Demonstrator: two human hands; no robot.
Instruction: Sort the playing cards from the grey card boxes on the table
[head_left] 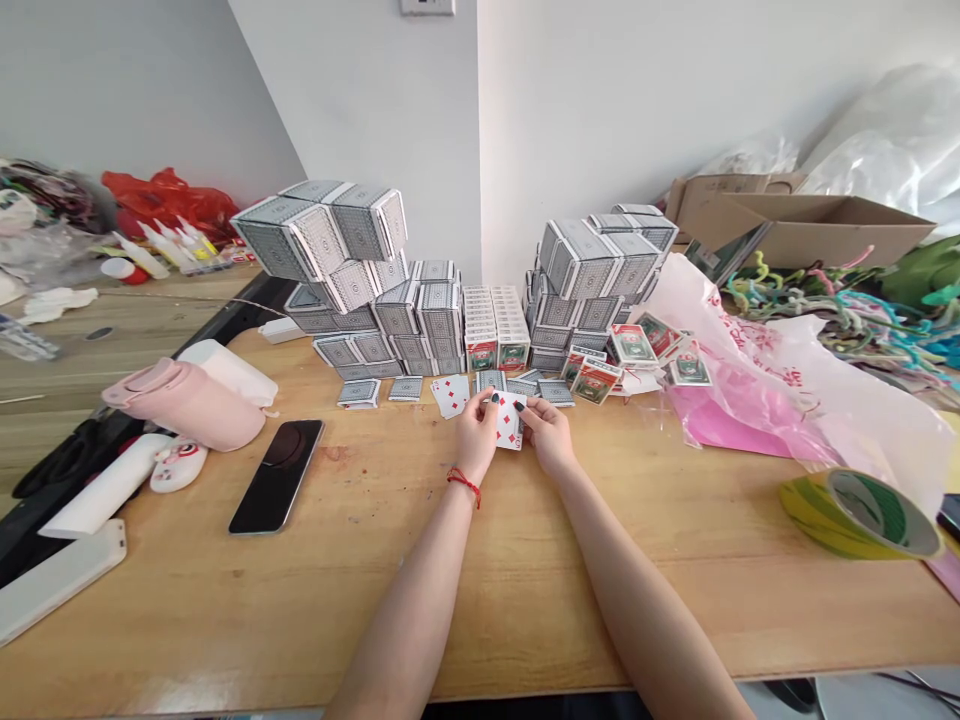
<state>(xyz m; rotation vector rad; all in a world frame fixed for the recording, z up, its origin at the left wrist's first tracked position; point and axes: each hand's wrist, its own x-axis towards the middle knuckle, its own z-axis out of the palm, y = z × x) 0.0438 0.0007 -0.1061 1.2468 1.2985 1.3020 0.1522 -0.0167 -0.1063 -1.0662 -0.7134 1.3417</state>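
Observation:
Between my two hands I hold a playing card [510, 425] with red diamonds, face up, just above the table. My left hand [478, 432] pinches its left edge; a red cord bracelet [465, 484] circles that wrist. The fingers of my right hand [549, 432] close on its right edge. Another diamond card [451, 395] lies face up beyond my left hand. Behind my hands are folded card pieces with grey patterned backs [406, 389]. Stacked blocks of folded cards rise in a left pile [352, 290] and a right pile [592, 280], with upright card boxes [496, 325] between them.
On the left lie a phone [277, 476], a pink bottle [187, 403] and a white power bank [64, 580]. To the right are loose card boxes [634, 345], pink plastic wrap [739, 415], a yellow tape roll [859, 512] and a cardboard box [817, 228]. A wall stands behind.

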